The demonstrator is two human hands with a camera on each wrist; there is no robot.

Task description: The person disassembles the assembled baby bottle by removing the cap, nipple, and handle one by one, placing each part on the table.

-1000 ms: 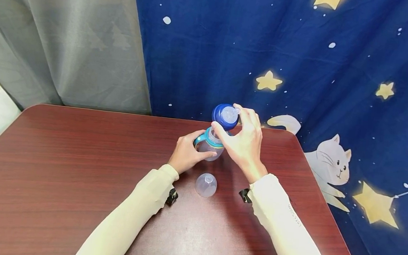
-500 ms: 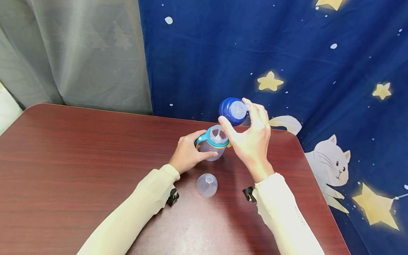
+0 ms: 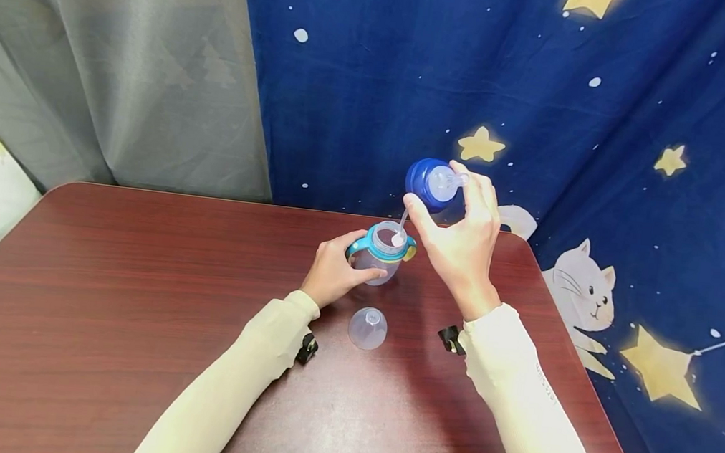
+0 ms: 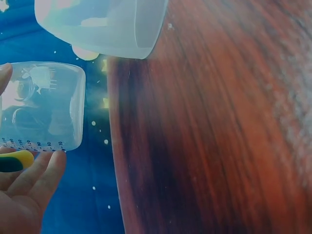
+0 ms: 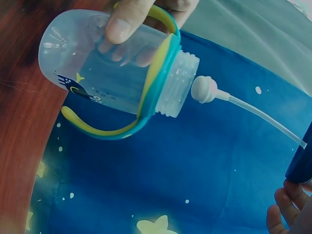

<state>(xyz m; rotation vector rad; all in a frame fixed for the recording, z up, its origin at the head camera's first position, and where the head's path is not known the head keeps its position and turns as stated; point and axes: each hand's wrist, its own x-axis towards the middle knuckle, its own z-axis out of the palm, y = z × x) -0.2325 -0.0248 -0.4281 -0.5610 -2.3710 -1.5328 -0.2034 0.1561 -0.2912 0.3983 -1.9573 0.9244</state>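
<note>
My left hand (image 3: 333, 271) grips a clear baby bottle (image 5: 117, 63) round its body, thumb at the front. The bottle stands on the table with its threaded neck uncovered, and a teal and yellow two-handled ring (image 5: 158, 83) sits round the neck. Up and to the right, my right hand (image 3: 465, 235) holds a blue bottle collar (image 3: 423, 179) with a clear nipple (image 3: 447, 182), tilted to the right. From the collar hangs a thin straw (image 5: 263, 117) with a white weighted ball (image 5: 204, 89) at its end, just outside the bottle's mouth in the right wrist view.
A clear dome cap (image 3: 368, 328) stands on the table between the forearms, nearer than the bottle. The reddish-brown table (image 3: 156, 295) ends just behind the bottle. Beyond that edge hang a blue star-patterned curtain (image 3: 362, 82) and a grey curtain (image 3: 174, 80).
My right hand has moved up and right with the collar, drawing the straw and its white ball up out of the bottle. The left hand and bottle have stayed in place.
</note>
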